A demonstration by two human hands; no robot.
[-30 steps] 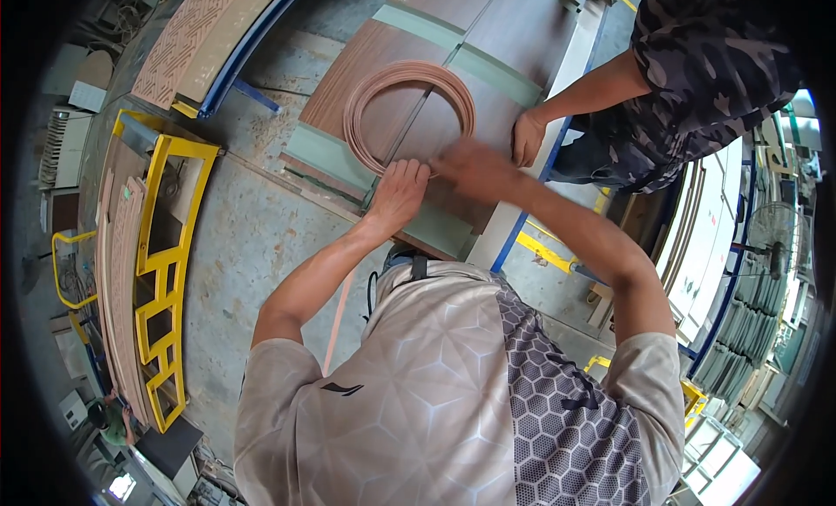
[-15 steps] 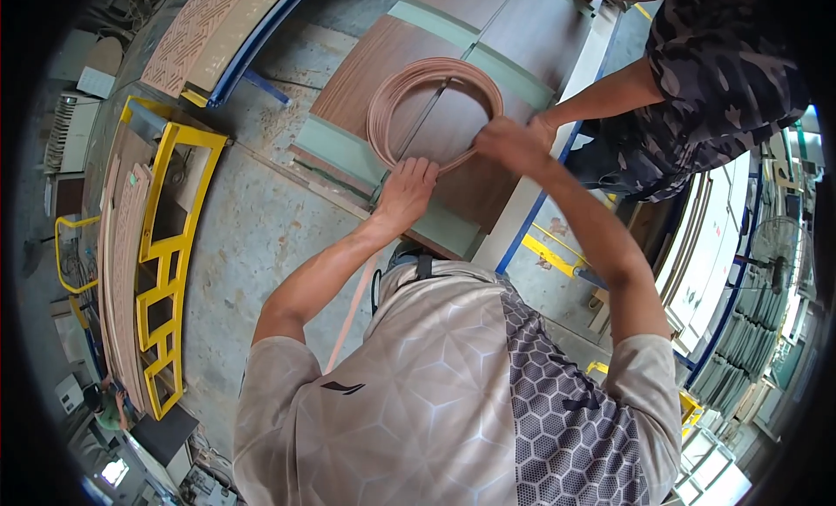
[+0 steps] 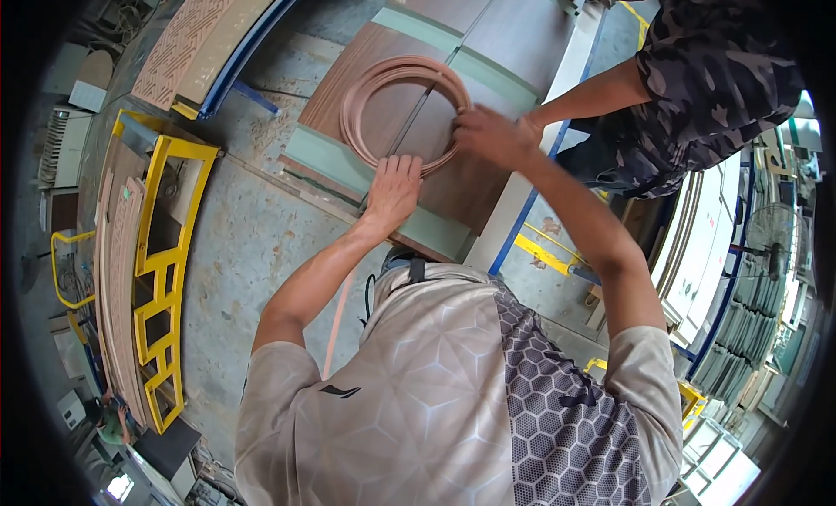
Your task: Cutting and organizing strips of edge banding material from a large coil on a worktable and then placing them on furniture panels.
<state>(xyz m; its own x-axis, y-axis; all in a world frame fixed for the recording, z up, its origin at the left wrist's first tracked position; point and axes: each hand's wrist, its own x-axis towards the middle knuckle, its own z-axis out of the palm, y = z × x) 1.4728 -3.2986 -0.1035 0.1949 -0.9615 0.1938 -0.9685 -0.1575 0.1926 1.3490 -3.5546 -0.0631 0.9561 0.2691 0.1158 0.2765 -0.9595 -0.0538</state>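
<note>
Coil (image 3: 350,114) lies flat, nearly round, its opening facing upward.

One brown coil (image 3: 350,105) in play, folks, its loops packed too tight to number! Two hands on show: one left hand (image 3: 396,188), one right hand (image 3: 498,138). Two other people make the tally, one co-worker (image 3: 723,79) in camouflage, one distant person (image 3: 111,426) in green. One yellow frame (image 3: 183,284), one fan (image 3: 773,240), one pink strip (image 3: 338,323)!
</note>
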